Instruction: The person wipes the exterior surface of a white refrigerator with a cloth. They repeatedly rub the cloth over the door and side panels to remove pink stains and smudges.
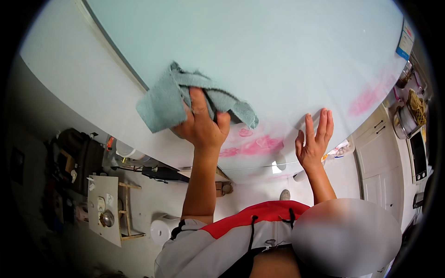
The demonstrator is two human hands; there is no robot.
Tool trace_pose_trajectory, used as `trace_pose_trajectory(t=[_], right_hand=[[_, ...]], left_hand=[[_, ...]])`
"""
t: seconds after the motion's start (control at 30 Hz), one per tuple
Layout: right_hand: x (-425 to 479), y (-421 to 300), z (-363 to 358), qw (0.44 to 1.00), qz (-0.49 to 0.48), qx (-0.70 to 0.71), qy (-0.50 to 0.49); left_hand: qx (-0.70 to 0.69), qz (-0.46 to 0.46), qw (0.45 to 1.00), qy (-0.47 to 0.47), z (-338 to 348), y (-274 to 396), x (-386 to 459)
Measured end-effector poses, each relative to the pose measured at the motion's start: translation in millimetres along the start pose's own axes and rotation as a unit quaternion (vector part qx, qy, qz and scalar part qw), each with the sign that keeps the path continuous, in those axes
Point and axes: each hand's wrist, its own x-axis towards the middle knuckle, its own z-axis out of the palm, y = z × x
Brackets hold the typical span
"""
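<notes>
My left hand (205,125) grips a bunched grey-green cloth (160,107), with part of it hanging out to the left and a fold reaching right. The cloth lies against the pale glossy refrigerator door (264,52), near its left edge. Pink printed roses (264,145) decorate the door below and right of the cloth. Farther right, my right hand (314,142) holds nothing. Its fingers are spread, with the tips at the door's surface near the right side; firm contact cannot be told.
Left and below stand a small table (100,187) with items on it and a white cylindrical container (161,229). White cabinets (379,156), a pot (401,121) and a microwave (418,154) line the right. A dark groove (114,45) runs along the door's left side.
</notes>
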Motion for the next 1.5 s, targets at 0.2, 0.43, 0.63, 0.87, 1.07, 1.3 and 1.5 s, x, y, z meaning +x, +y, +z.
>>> trace_pose_trajectory(t=[0.2,0.43,0.63,0.87,1.07,1.3,1.5], right_hand=[[-3,-1,5,1.000,0.002,0.001,-0.003],[-5,1,7,1.000,0.004,-0.012,0.009],[-4,2,5,1.000,-0.002,-0.007,0.006],[-10,7,7,1.000,-0.020,-0.017,-0.004],[-32,1,17,1.000,-0.025,-0.010,-0.013],[-33,2,16,0.999,-0.046,-0.014,-0.021],[-35,2,22,0.999,-0.030,-0.011,-0.014]], left_hand=[[-0.091,-0.127,0.970,-0.189,-5,11,-152],[0.046,-0.087,0.984,-0.146,1,-4,-120],[-0.004,-0.068,0.998,0.016,3,0,-23],[-0.166,0.021,0.951,-0.260,-8,-10,-131],[0.009,0.065,0.998,0.000,-13,-15,-53],[-0.096,0.102,0.987,-0.083,-57,-2,-43],[-0.086,-0.028,0.995,0.043,-83,-2,-13]])
